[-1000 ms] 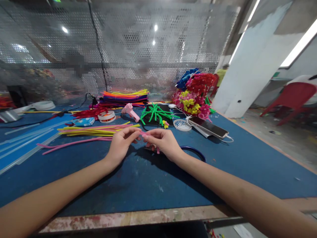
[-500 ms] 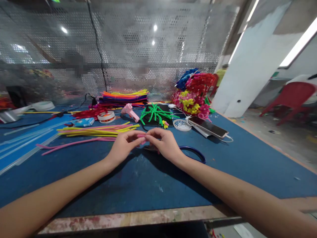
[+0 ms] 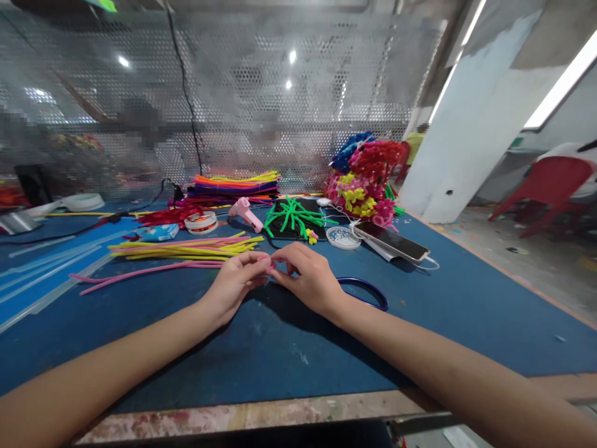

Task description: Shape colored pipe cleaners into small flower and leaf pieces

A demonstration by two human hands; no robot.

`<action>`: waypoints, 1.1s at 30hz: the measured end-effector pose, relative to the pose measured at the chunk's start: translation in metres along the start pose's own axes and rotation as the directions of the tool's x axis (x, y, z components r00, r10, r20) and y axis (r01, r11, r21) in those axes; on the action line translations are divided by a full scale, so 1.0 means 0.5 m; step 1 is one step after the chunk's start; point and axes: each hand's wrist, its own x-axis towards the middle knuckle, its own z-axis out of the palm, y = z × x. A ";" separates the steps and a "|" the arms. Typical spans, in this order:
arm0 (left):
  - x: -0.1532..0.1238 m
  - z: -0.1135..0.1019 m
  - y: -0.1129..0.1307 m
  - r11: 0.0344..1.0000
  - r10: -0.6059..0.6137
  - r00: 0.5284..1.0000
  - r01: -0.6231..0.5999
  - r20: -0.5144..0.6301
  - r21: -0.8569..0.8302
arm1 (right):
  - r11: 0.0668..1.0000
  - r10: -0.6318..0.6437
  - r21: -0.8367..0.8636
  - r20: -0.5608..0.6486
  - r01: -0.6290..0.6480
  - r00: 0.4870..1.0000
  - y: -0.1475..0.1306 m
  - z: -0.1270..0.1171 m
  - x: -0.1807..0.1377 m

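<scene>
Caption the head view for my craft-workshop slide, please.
Left hand and right hand pinch a small pink pipe cleaner above a blue table strewn with pipe cleaners.

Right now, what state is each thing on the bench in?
Left hand: grip pinched on the short pink pipe cleaner piece.
Right hand: pinching the same piece.
Loose pink and yellow pipe cleaners: lying flat.
Pink glue gun: on its side.
Black smartphone: flat, cable attached.
Dark blue hoop: flat on the blue table mat.

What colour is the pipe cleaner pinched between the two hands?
Pink; the pipe cleaner shows best in the head view, between both hands' fingertips.
</scene>
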 end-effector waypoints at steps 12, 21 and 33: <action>-0.002 -0.002 0.000 0.990 0.045 0.996 -0.055 0.083 0.133 | 0.964 0.235 0.139 -0.046 -0.227 0.971 -0.015 -0.004 0.007; -0.006 -0.004 0.021 0.913 0.000 0.991 -0.054 0.133 0.405 | 0.999 -0.012 -0.047 0.063 0.015 0.998 0.000 -0.007 0.000; 0.005 -0.017 0.024 0.956 -0.294 0.937 0.282 0.191 0.086 | 0.759 -0.447 -0.375 0.292 0.531 0.845 0.001 -0.035 0.011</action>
